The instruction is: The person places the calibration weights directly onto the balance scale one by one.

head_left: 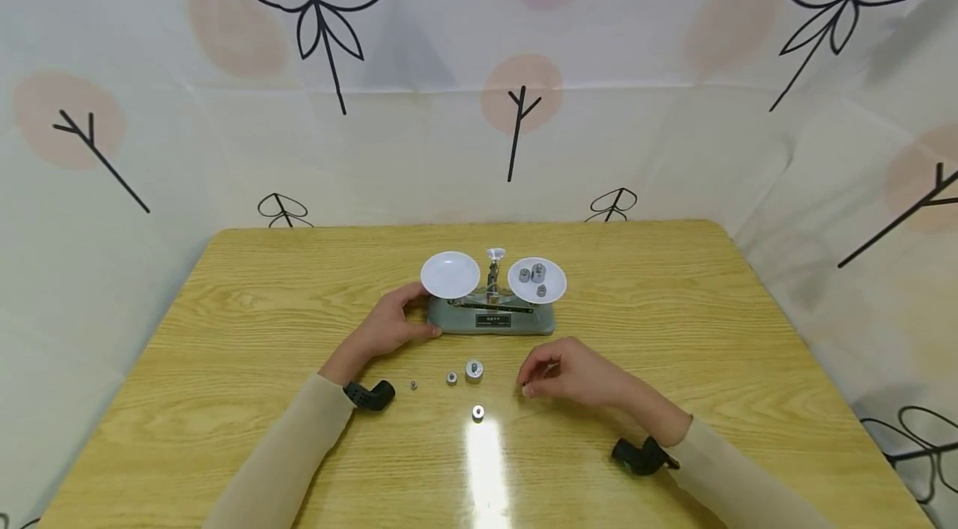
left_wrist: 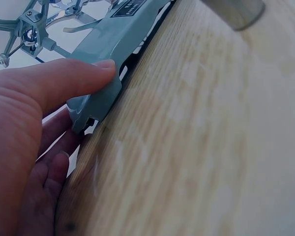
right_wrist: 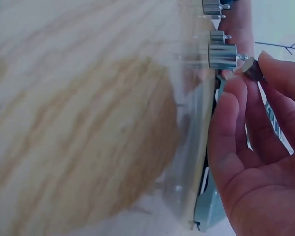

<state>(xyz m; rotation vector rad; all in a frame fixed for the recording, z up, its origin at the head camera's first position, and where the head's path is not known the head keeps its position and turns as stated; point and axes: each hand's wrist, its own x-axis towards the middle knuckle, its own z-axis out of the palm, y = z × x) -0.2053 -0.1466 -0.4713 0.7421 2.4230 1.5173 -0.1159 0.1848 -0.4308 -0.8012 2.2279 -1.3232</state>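
Observation:
A grey-green balance scale (head_left: 490, 323) with two white pans stands on the table. My left hand (head_left: 387, 324) grips the left end of its base, thumb on the front and fingers behind, as the left wrist view shows. The left pan (head_left: 450, 274) holds nothing; on the right pan (head_left: 554, 289) stand three metal weights (head_left: 538, 272). Front right of the scale, my right hand (head_left: 572, 373) pinches a small metal weight (right_wrist: 252, 70) between thumb and fingers, just above the table. In the head view that weight is mostly hidden by the fingers.
On the wooden table (head_left: 262, 321), in front of the scale, stand a large weight (head_left: 474, 372), a smaller one (head_left: 451, 378), a tiny one (head_left: 413, 385) and another nearer me (head_left: 478, 412). A patterned cloth (head_left: 419, 155) hangs behind and at the sides.

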